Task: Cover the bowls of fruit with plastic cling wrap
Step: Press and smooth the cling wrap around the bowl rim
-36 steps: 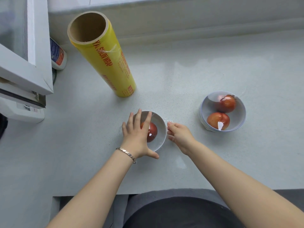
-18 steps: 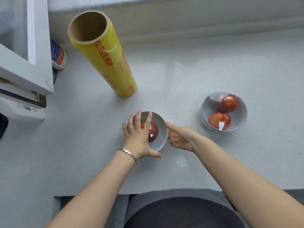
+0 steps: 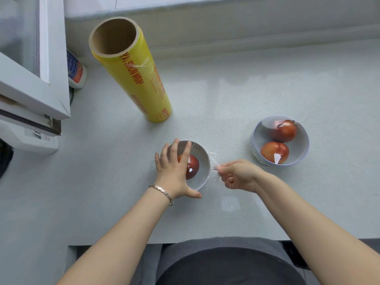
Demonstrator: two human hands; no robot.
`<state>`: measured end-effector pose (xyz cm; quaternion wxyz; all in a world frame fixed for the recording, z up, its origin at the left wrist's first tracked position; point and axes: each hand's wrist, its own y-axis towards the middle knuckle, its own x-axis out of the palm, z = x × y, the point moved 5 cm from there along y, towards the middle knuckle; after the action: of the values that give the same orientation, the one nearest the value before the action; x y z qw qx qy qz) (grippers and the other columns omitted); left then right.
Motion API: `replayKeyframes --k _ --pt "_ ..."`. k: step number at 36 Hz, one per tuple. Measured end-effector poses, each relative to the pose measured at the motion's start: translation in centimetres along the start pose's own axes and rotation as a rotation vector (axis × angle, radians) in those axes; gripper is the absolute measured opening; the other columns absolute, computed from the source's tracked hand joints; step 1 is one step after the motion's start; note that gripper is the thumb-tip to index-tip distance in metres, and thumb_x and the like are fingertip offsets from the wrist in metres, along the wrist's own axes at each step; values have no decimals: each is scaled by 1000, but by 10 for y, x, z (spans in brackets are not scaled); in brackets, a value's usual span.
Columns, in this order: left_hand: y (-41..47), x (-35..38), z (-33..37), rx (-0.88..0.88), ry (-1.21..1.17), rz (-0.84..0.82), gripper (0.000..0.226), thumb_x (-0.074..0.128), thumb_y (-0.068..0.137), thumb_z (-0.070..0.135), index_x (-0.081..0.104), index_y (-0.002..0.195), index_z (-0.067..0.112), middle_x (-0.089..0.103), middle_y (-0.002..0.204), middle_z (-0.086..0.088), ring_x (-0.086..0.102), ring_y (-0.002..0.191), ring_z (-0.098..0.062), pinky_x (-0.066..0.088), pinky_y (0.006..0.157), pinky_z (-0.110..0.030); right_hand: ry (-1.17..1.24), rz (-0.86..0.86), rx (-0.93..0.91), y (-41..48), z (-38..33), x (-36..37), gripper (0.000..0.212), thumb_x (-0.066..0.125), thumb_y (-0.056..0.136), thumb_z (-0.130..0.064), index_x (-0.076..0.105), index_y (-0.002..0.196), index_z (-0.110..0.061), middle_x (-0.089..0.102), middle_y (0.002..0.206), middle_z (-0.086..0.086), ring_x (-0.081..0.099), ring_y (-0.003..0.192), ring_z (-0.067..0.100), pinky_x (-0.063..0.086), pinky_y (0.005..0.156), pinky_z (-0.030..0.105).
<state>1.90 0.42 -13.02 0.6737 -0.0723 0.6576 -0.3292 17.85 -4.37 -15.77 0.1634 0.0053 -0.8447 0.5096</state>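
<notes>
The bowl (image 3: 203,159) sits on the counter (image 3: 246,89) near its front edge, with one red fruit (image 3: 193,168) inside. The left hand (image 3: 174,171) lies flat on the bowl's 9 o'clock half, fingers straight and spread, thumb stretched past the rim at 6 o'clock. A bracelet (image 3: 162,191) circles that wrist. At the bowl's 3 o'clock rim, the right hand (image 3: 238,175) pinches a bunched edge of wrap (image 3: 213,162) between thumb and fingertips, its other fingers curled. The film runs from the pinch to the rim.

At 2 o'clock from this bowl, well apart, the far bowl (image 3: 280,140) holds two red fruits under glossy film. At 11 o'clock the yellow roll (image 3: 131,68) stands upright. A bottle (image 3: 76,73) lies further toward 10 o'clock, partly hidden by a white frame.
</notes>
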Motion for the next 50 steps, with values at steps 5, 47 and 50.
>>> replayKeyframes --k 5,47,50 --pt "-1 0 1 -7 -2 0 143 76 47 68 -22 143 29 -22 150 -7 -18 139 -34 -5 114 -55 -109 48 -70 -3 -11 1 11 56 88 -1 60 79 -7 45 64 1 39 56 9 41 61 18" --pt "-3 -1 10 -143 19 29 141 70 49 74 -22 144 25 -16 150 -12 -1 136 -39 7 114 -52 -212 633 -622 35 -9 8 19 47 95 -24 41 80 -13 39 58 0 37 52 15 36 52 18" --pt "-5 0 9 -163 -27 28 140 68 49 76 -21 144 24 -18 150 -10 -4 137 -38 6 114 -49 -301 592 -536 41 -13 12 23 50 93 -29 46 78 -12 47 63 0 43 60 16 36 60 27"
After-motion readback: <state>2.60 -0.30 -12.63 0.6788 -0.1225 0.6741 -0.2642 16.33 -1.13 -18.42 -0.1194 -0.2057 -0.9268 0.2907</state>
